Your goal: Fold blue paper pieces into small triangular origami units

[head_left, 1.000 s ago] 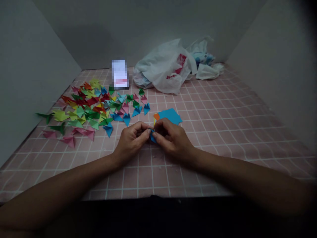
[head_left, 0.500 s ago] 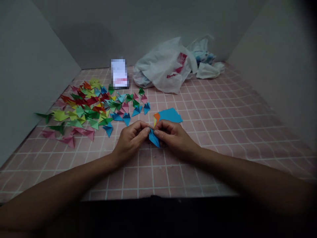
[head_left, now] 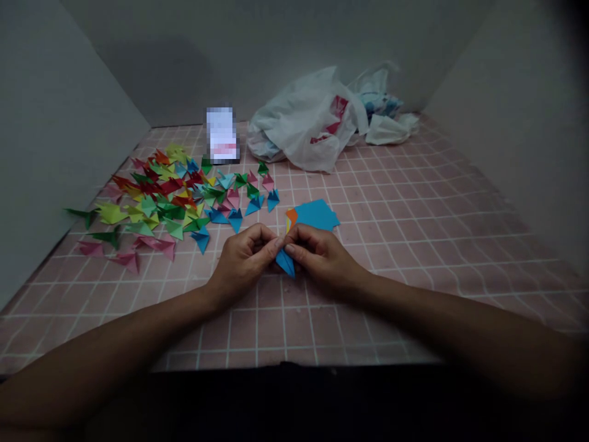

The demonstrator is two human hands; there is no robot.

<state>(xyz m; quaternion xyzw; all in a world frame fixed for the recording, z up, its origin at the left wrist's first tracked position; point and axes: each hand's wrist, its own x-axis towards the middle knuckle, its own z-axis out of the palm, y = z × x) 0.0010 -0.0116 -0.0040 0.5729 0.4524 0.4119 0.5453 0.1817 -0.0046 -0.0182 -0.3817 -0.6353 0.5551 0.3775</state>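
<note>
Between my two hands is a folded piece of blue origami paper [head_left: 286,264], its pointed end angled down toward me. My left hand [head_left: 246,258] pinches its upper part from the left, thumb on top. From the right, my right hand [head_left: 324,258] pinches the same part, and the thumbs almost meet. My fingers cover the paper's upper end. Just beyond my right hand lie flat sheets of blue paper [head_left: 316,215], with an orange sheet [head_left: 292,218] and a bit of yellow showing at their left edge.
Many folded paper cranes [head_left: 170,209] in several colours spread over the left of the pink checked tablecloth [head_left: 414,245]. A lit phone [head_left: 223,135] stands behind them. White plastic bags [head_left: 304,123] lie at the back, and pale walls enclose three sides.
Both thumbs have closed in over the upper part of the blue paper, so less of it shows. Its tip sits slightly lower. The other things have stayed put.
</note>
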